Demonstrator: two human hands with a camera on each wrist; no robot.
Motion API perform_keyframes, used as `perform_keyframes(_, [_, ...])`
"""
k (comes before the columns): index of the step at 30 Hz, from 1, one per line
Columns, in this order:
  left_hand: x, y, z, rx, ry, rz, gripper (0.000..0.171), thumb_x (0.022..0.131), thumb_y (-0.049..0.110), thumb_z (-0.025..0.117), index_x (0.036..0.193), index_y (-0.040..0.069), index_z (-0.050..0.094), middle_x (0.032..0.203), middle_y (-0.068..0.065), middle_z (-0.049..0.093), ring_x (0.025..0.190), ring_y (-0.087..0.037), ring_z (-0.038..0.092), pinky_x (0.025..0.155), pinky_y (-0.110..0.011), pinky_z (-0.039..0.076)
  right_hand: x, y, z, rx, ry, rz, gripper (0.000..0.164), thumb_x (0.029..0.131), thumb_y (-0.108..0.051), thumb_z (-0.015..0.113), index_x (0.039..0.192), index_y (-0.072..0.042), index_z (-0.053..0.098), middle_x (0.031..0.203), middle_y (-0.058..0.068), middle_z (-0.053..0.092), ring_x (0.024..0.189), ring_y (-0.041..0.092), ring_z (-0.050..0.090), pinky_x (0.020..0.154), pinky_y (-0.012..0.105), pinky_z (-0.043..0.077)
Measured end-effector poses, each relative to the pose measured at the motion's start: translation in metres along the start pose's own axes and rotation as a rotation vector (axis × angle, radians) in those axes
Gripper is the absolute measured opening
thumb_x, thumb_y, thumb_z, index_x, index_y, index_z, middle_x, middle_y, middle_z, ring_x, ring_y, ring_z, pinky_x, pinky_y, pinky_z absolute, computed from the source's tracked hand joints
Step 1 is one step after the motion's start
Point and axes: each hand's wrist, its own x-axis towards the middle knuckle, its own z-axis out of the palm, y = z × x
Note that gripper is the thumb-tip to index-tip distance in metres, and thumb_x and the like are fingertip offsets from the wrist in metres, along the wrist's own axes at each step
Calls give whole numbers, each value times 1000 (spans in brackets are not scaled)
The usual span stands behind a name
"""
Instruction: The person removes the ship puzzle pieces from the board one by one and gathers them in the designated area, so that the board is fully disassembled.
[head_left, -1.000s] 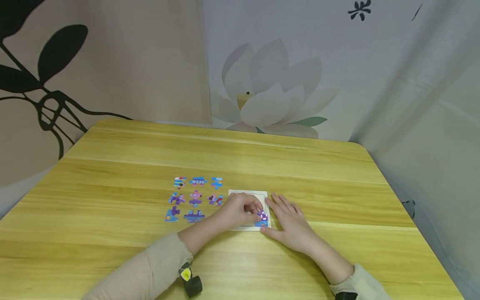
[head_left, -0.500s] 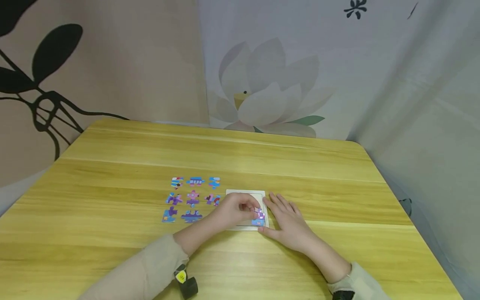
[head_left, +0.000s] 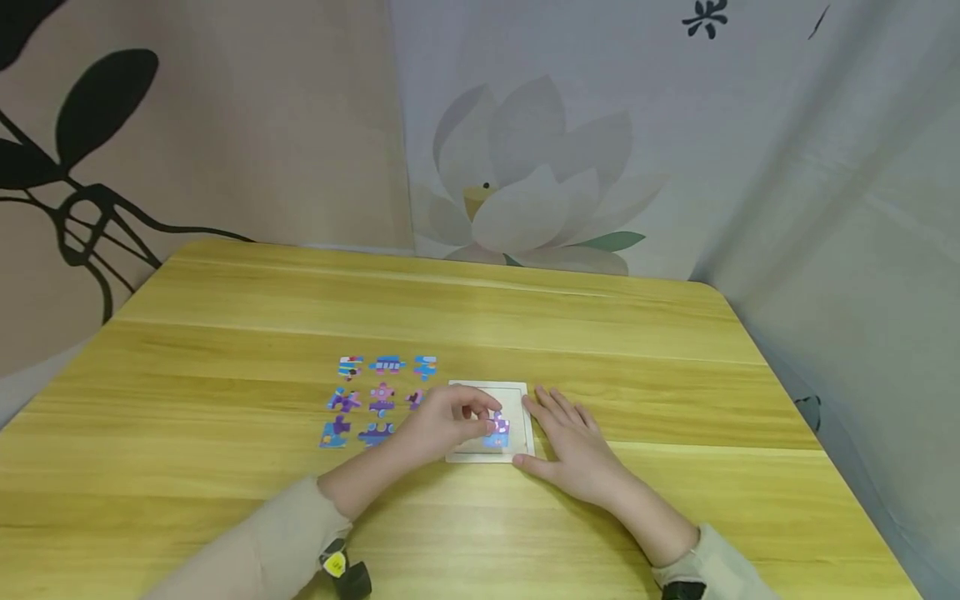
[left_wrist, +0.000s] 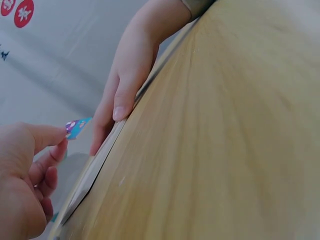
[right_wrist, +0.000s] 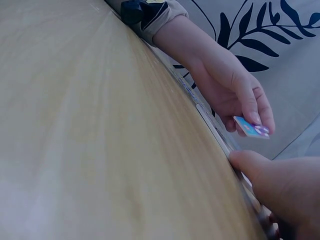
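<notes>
My left hand point(head_left: 438, 427) pinches a blue and purple jigsaw piece point(head_left: 497, 435) between thumb and forefinger. In the left wrist view that piece point(left_wrist: 78, 128) is held up off the tabletop, and in the right wrist view the same piece point(right_wrist: 251, 128) tilts. Below it lies a pale square puzzle tray point(head_left: 515, 400); its visible inside is bare, and the left hand hides part of it. My right hand point(head_left: 573, 450) rests at the tray's right edge, fingers straight, thumb near the lower right corner.
Several loose jigsaw pieces lie in rows left of the tray, among them a purple-blue one point(head_left: 375, 433) partly behind the left forearm and a striped one point(head_left: 387, 364) at the back. The wooden table point(head_left: 637, 358) ends at a patterned curtain point(head_left: 555, 167).
The left hand has drawn the jigsaw piece from the tray's lower right corner leftward, toward the tray's middle. The right hand keeps its place on the tray edge. The view has shifted slightly.
</notes>
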Motion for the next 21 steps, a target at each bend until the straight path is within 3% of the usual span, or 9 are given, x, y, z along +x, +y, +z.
perform_keyframes(5, [-6, -3, -8, -8, 21, 9, 16, 84, 10, 73, 101, 7, 72, 80, 0, 61, 65, -18, 51, 52, -23, 40, 0, -1, 0, 0, -2, 4, 85, 88, -64, 53, 151, -13, 27, 157, 9, 13, 144, 27, 7, 110, 58, 4])
perform_keyframes(15, [-21, -8, -26, -6, 57, -17, 15, 83, 9, 74, 97, 7, 72, 82, 0, 61, 76, -19, 53, 67, -29, 45, 0, -3, -1, -3, -1, 2, 85, 88, -62, 53, 151, -12, 27, 157, 9, 13, 144, 28, 7, 110, 58, 5])
perform_keyframes(21, [-31, -10, -37, 13, 66, -25, 16, 83, 11, 74, 99, 8, 72, 84, 1, 62, 79, -21, 54, 69, -31, 46, 0, -3, -1, -2, 1, -4, 84, 88, -61, 54, 151, -12, 28, 157, 10, 13, 144, 28, 7, 110, 57, 4])
